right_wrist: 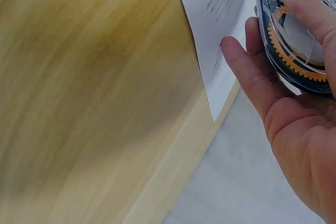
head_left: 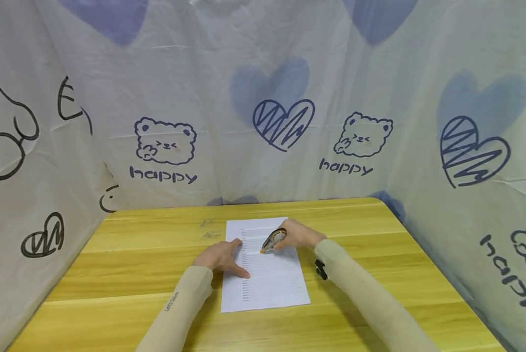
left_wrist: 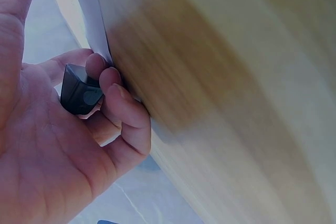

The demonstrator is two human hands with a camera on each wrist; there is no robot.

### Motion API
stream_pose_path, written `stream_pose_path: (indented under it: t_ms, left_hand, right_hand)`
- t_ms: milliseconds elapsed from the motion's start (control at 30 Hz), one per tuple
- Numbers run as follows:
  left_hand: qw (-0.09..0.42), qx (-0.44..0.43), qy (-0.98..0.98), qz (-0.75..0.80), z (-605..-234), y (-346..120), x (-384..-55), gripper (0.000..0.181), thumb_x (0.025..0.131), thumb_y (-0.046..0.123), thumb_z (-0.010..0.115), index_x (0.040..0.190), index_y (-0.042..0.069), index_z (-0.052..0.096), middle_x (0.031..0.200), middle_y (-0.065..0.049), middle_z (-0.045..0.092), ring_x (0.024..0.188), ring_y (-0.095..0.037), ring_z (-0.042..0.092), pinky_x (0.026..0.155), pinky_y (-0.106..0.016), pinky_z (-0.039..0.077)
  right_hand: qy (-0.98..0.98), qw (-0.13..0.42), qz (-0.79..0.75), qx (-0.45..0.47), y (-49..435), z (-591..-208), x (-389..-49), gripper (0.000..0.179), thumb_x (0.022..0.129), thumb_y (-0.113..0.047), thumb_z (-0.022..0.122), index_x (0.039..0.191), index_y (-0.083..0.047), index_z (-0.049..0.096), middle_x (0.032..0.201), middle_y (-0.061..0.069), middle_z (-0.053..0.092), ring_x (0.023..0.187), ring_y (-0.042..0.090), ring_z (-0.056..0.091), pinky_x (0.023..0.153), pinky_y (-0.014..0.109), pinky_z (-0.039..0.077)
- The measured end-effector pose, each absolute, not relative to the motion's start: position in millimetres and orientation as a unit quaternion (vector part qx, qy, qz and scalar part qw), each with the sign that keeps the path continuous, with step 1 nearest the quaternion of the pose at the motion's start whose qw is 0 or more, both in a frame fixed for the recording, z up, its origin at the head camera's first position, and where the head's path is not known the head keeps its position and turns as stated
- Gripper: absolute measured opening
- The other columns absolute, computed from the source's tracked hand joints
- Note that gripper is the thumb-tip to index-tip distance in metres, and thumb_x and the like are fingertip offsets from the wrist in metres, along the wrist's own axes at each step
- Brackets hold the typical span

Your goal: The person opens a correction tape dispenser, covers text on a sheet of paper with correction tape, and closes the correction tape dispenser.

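A sheet of paper [head_left: 273,291] with printed lines lies on the wooden table. On its left part rests my left hand [head_left: 220,256], thumb and index finger spread apart over the sheet. The left wrist view reveals a small black cap [left_wrist: 81,93] tucked in the palm, held by the curled fingers [left_wrist: 128,111] of that hand. My right hand [head_left: 299,234] grips a correction tape [head_left: 275,239] with a clear case and an orange toothed wheel [right_wrist: 286,56]. In the head view its orange tip points down at the sheet's middle; whether it touches the paper I cannot tell.
The yellow wood-grain table [head_left: 148,249] spreads around the sheet. White curtains [head_left: 227,156] printed with hearts and bears hang behind it and on both sides. Faint dark marks [head_left: 210,234] show on the tabletop left of the sheet.
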State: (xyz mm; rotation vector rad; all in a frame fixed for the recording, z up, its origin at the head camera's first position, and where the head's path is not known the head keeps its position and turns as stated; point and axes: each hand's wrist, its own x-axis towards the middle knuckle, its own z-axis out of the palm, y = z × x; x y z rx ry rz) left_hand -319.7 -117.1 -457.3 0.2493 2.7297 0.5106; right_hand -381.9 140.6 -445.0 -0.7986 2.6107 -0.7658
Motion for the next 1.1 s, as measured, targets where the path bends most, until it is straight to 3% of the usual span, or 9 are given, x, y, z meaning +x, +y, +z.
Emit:
stream_pose_path:
  t_ms: [667,1100]
  left_hand:
    - [0.174,0.095,0.964,0.176,-456.7,-118.2,-323.3,0.112,0.059,0.058,0.088,0.150,0.017,0.039,0.147,-0.016,0.048,0.134,-0.036,0.047,0.110,-0.054,0.040]
    - [0.172,0.101,0.964,0.175,-457.1,-118.8,-323.7,0.111,0.060,0.058,0.087,0.150,0.016,0.039,0.148,-0.016,0.048,0.135,-0.036,0.046,0.110,-0.053,0.040]
  right_hand:
    - [0.916,0.155,-0.251,-0.272,146.2,-441.7,-381.2,0.021,0.081,-0.027,0.081,0.098,-0.014,0.076,0.082,-0.007,0.071,0.067,0.008,0.055,0.062,0.024,0.049]
    - [0.915,0.159,-0.256,-0.267,148.1,-441.5,-380.6,0.019,0.082,-0.027,0.081,0.095,-0.015,0.076,0.079,-0.006,0.070,0.063,0.008,0.050,0.057,0.023,0.044]
